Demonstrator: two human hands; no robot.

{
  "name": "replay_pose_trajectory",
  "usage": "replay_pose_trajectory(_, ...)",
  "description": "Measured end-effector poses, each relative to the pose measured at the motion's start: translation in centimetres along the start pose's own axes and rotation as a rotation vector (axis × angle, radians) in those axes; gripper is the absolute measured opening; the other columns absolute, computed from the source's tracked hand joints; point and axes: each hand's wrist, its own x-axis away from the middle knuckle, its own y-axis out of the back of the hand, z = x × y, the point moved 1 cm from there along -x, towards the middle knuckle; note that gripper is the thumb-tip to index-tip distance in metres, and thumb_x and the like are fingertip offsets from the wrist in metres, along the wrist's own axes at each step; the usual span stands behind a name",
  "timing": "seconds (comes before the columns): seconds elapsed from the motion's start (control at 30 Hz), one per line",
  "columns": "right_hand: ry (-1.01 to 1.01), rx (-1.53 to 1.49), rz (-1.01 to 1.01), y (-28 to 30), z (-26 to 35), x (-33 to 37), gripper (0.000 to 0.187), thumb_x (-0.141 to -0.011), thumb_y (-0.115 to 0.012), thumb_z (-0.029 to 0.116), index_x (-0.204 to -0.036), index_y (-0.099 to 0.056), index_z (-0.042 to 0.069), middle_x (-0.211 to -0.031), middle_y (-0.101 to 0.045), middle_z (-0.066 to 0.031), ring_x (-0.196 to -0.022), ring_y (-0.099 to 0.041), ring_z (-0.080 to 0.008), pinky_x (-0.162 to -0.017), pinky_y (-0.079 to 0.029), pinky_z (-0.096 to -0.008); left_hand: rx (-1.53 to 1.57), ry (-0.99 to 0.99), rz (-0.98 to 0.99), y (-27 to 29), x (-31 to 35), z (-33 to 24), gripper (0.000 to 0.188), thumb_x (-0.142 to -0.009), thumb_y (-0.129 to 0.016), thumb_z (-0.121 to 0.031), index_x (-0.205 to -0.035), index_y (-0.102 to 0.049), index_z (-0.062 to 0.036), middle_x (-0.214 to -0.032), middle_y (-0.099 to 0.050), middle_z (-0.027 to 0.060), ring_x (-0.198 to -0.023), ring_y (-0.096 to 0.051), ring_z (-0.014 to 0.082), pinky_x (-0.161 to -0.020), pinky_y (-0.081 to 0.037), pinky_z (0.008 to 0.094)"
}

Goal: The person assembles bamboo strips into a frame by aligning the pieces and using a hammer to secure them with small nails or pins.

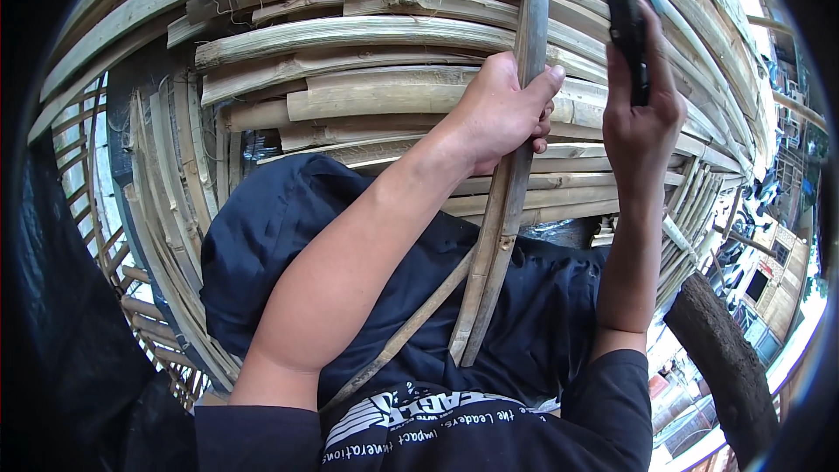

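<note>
Two closed grips show: the left hand on split bamboo, the right hand on what seems a blurred claw hammer — steady bamboo, short strokes work best.

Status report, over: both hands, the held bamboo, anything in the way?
Left hand gripping long bamboo. Right hand holding hammer. Bamboo crosses slats. Thin stick nearby, not clearly blocking.
</note>
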Motion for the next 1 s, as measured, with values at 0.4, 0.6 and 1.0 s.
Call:
replay_pose_trajectory(0.4, -0.425, -0.07, 0.353, -1.5, 2.2, -5.0, 0.05, -0.094, -0.061, 0.005, -0.143, -0.049, 0.001, -0.107, -0.071, -0.0225, -0.091, -0.069, -0.0204, -0.079, -0.052, -0.0325, -0.006, 0.02, -0.002, 0.5, 0.3, -0.6, 0.023, -0.103, -0.058, -0.028, -0.099, -0.047, -0.0081, -0.072, -0.045, -0.0035, -0.056, -0.041, 0.0039, -0.049, -0.044, 0.0224)
replay_pose_trajectory(0.6, -0.242, -0.103, 0.078, -1.0, 2.1, -5.7, 0.049, -0.096, -0.061, 0.007, -0.143, -0.051, 0.003, -0.093, -0.071, -0.0159, -0.068, -0.059, -0.0137, -0.063, -0.048, -0.0281, -0.016, 0.033, -0.02, 0.1, -0.1, -0.2, 0.022, -0.103, -0.058, -0.028, -0.098, -0.047, -0.0086, -0.072, -0.046, -0.0031, -0.056, -0.041, 0.0039, -0.049, -0.044, 0.0225)
replay_pose_trajectory(1.0, -0.233, 0.017, 0.285, -0.7, -0.5, -3.8, 0.047, -0.097, -0.063, 0.014, -0.143, -0.053, 0.008, -0.085, -0.068, -0.0071, -0.074, -0.062, -0.0104, -0.068, -0.05, -0.0263, 0.011, 0.031, 0.023, 0.1, 0.1, -0.4, 0.022, -0.104, -0.056, -0.028, -0.095, -0.047, -0.01, -0.072, -0.045, -0.0037, -0.056, -0.04, 0.0038, -0.05, -0.045, 0.0237)
